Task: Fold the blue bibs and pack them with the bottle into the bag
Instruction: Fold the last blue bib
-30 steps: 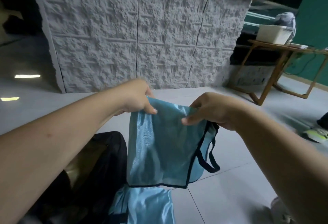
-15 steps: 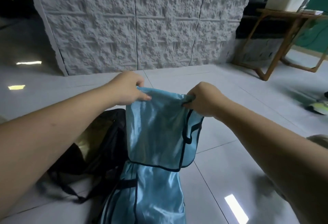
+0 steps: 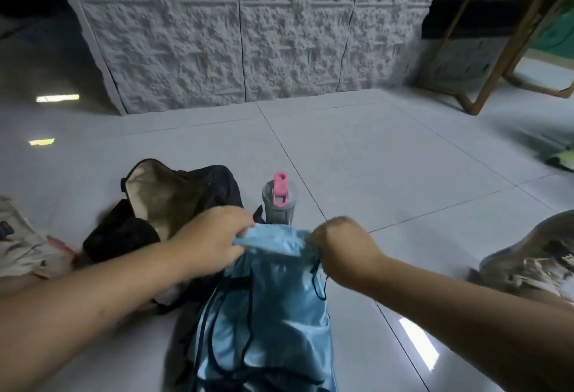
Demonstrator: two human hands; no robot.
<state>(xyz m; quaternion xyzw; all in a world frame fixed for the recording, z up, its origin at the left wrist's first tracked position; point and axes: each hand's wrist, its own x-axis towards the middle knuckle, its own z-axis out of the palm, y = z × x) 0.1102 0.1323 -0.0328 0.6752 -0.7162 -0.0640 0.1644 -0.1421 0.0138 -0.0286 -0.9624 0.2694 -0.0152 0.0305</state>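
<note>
A folded light-blue bib [image 3: 273, 241] with dark trim is held low over more blue bibs [image 3: 267, 335] lying on the floor. My left hand [image 3: 214, 238] pinches its left top edge and my right hand [image 3: 337, 247] grips its right top edge. Just beyond the hands stands a grey bottle [image 3: 279, 202] with a pink cap, upright on the tiles. The black bag [image 3: 164, 202] lies open to the left, its beige lining showing.
A rough white textured wall [image 3: 248, 28] stands behind. A wooden table leg frame [image 3: 484, 50] is at the far right. Shoes sit at the right edge [image 3: 534, 255] and left edge [image 3: 21, 242]. Grey floor tiles [image 3: 388, 168] stretch beyond the bottle.
Both hands have lowered the bib from chest height down onto the pile of bibs. The view has tipped downward, bringing the bottle and the open bag into sight.
</note>
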